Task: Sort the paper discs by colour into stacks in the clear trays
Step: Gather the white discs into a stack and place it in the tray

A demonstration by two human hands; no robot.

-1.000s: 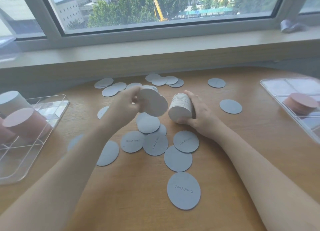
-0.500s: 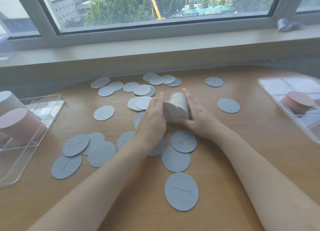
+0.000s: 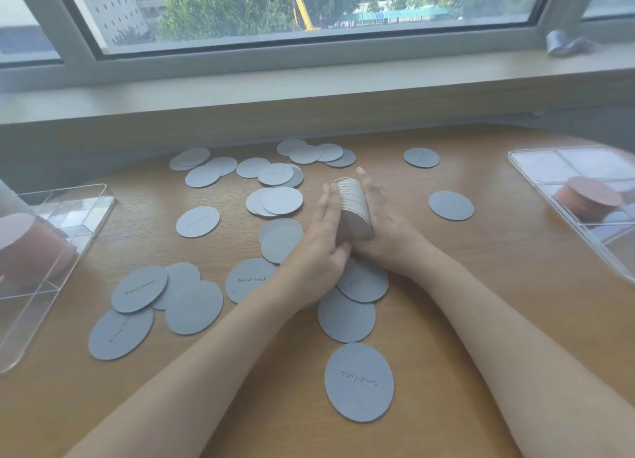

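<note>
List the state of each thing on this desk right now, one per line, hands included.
Left hand: flat, pressing the grey stack's end.
Right hand: cupped around the stack's other end.
Grey stack: on its side, squeezed between both hands.
Loose grey discs: scattered flat, some overlapping.
Right tray: holds a short pink stack.
Left tray: holds a taller pink stack.

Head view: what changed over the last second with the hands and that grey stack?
The left hand carried its few grey discs over to the stack and now presses flat on that stack's left face. The right hand stayed cupped on the other side, the stack on edge between them. The loose discs, the trays and the pink stack kept their places.
</note>
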